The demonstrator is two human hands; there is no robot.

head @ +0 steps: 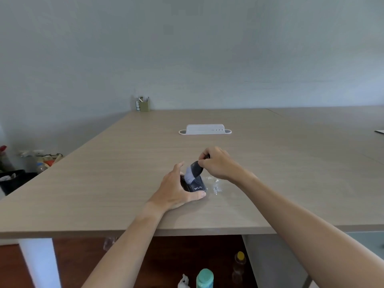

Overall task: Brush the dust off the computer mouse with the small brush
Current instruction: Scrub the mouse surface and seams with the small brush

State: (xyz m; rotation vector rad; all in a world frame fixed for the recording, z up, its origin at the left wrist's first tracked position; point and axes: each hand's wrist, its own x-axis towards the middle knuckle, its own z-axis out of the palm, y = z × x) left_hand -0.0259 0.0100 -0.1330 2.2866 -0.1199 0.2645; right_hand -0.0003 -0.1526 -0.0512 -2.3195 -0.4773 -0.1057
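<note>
**Brush bristles on the mouse, dust lying beside it**

Head view: a black computer mouse (197, 185) with white "WISE" lettering sits on a pale wood-grain table (104, 183), near the front edge and roughly in the middle of the picture. The left hand (177, 189) holds it in place: the thumb curls along the near end of the mouse and the fingers wrap its left side, so the hand is clamped around the mouse body. The right hand (218, 163) pinches the dark handle of a small brush (193, 171) between thumb and fingertips, fingers curled closed on it. The brush tilts down and to the left, and its pale grey bristles touch the top of the mouse near its far end. Just to the right of the mouse, a scatter of white dust crumbs (216, 187) lies on the table surface, below the right wrist.

Farther back on the table stands a white oblong cable grommet (205, 129), and at the far left corner an olive pen holder (144, 106) with pens in it. Under the table, near the bottom edge, a teal-capped bottle (205, 278) and a yellow-capped bottle (240, 265) show. At the left, past the table, a spray bottle (31, 153) and a dark bin (12, 180) stand among blurred clutter.
</note>
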